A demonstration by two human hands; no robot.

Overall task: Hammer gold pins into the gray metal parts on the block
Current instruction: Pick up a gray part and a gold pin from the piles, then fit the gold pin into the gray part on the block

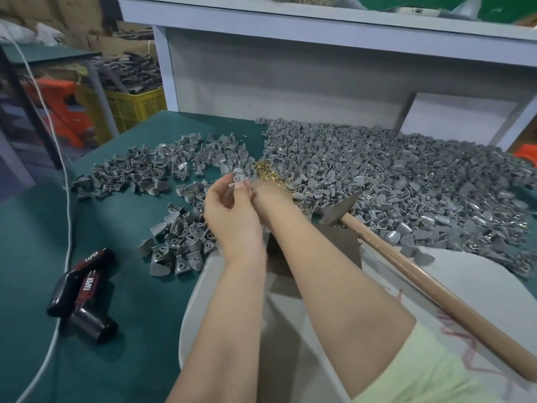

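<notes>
Two bare forearms reach up from the bottom edge, the right one out of a pale yellow sleeve (436,370).

Left hand (232,216): fingers curled, pinching one gray metal part (239,176) at the fingertips, raised above the green desk (35,257).

Right hand (268,196): just beside the left hand. Its fingers are hidden behind the left hand and its own wrist, so whether it grips anything cannot be told.

Just beyond both hands sits a small pile of gold pins (268,171). It lies between two spreads of gray parts, a big heap (406,175) to the right and a thinner scatter (151,167) to the left.

Dark brown block (334,248): on the desk under the right forearm, partly covered by it.

Hammer (406,266): lying loose, head at the block's far right corner against the heap, wooden handle running back toward the lower right.

Black tool marked TAPER (84,289) lies on the desk at left, with a white cable (69,205) beside it.
</notes>
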